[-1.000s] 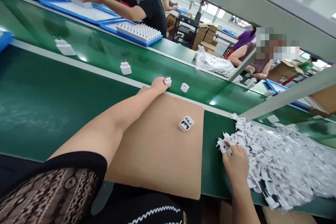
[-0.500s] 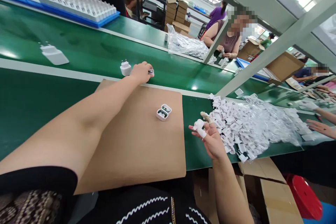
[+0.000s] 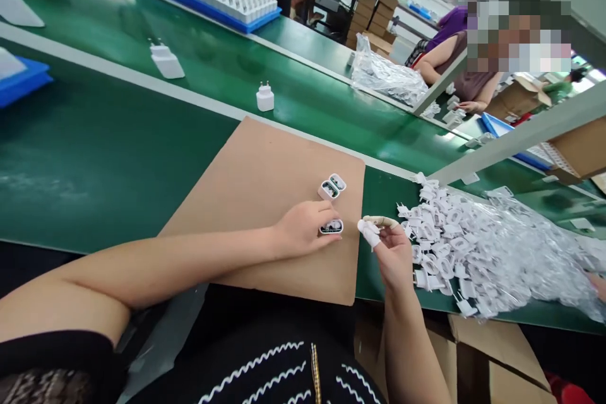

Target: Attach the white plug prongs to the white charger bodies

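Note:
My left hand is closed round a white charger housing, whose open end shows dark parts inside. Just beyond it on the brown cardboard sheet stands another open charger housing with green circuit board in it. My right hand is raised at the cardboard's right edge, with coverings on thumb and index finger. Those fingertips pinch a small white piece; its exact kind is hard to make out. To the right of this hand lies a heap of white plug covers.
A closed charger and another charger lie on the green conveyor belt. A clear plastic bag covers part of the heap. Blue trays stand across the belt. A slanted metal post rises at right; a co-worker sits opposite.
My left hand has come back from the belt onto the cardboard, bringing a charger housing. My right hand has moved closer to it. The view has shifted.

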Action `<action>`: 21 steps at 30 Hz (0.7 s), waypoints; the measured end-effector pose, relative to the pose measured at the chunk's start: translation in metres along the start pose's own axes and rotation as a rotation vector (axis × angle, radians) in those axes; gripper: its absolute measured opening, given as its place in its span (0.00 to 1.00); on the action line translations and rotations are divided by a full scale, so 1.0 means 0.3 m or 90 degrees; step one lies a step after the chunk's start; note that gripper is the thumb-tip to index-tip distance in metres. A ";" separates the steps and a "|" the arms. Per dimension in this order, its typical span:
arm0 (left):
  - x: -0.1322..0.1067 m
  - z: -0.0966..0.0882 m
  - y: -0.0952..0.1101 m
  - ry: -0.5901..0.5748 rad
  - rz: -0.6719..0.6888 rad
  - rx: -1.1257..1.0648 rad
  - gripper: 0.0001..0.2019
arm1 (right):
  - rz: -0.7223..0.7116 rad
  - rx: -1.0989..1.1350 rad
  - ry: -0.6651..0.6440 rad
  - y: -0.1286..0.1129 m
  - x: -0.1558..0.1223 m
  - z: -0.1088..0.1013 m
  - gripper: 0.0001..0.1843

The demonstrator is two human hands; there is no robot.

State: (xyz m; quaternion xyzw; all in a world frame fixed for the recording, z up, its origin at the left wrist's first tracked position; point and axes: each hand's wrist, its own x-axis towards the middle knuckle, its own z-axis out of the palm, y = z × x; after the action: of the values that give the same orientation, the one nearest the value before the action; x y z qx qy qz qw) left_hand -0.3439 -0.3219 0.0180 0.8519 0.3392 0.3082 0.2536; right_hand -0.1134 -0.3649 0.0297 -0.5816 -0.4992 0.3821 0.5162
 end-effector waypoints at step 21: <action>-0.008 0.035 -0.075 -0.017 -0.131 -0.267 0.12 | -0.283 -0.370 -0.174 -0.121 -0.040 0.081 0.22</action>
State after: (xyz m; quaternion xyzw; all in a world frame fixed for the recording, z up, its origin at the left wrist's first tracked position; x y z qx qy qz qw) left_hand -0.3474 -0.3115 -0.0043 0.7457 0.3491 0.3330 0.4595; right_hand -0.1459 -0.3724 0.0604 -0.5251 -0.7648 0.1773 0.3286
